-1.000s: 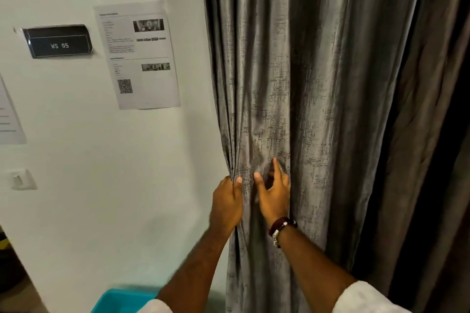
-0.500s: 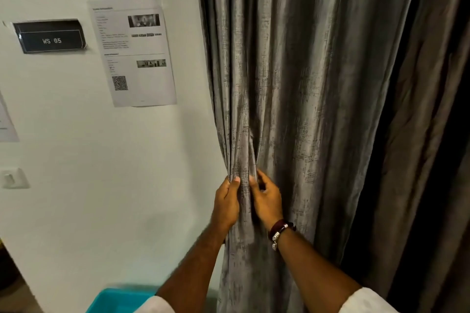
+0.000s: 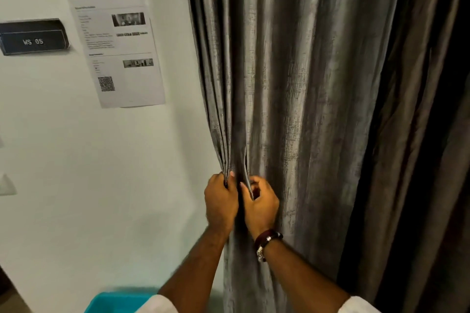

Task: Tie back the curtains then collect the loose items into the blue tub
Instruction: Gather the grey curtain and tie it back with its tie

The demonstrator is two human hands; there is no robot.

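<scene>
Blue tub (image 3: pixel 109 303) at 7 o'clock, contents hidden. Left hand (image 3: pixel 220 202) and right hand (image 3: pixel 260 207) grip the grey curtain (image 3: pixel 292 109) folds beside its wall-side edge.

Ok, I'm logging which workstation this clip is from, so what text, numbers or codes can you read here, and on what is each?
"WS 05": white letters on the black wall plaque.
Printed sheet taped to the wall: a heading, lines of text and two small photos, all too small and blurred to read.
QR code on that sheet: visible, holds no readable words.
Curtain, blue tub, bracelet: no text.
</scene>
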